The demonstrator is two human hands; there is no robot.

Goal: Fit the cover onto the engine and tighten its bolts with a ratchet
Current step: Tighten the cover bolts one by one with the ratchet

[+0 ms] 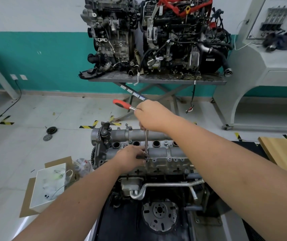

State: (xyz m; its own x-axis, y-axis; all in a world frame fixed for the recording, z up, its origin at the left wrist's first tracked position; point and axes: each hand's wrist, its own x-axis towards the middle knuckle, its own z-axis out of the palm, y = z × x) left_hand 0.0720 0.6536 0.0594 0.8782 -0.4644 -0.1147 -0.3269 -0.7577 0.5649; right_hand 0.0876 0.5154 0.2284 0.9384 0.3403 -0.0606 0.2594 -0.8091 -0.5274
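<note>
Cast aluminium, grey and rigid, the engine sits low in the middle of the view on a dark stand, with the cover already seated along its top. Both look heavy and unyielding, so only the bolts should need turning. A ratchet with a red grip runs down through a slim steel extension to a socket on a bolt at the cover's near edge. That bar is stiff but likely to wobble off unless steadied low. The right hand wraps the ratchet's head, while the left hand pinches the extension's foot by the socket. Behind, two dismantled engines crowd a worktop, well apart. To the left, a white box on cardboard lies on the floor; a wooden board is at right. Nothing blocks the handle's sweep, by my judgement.
</note>
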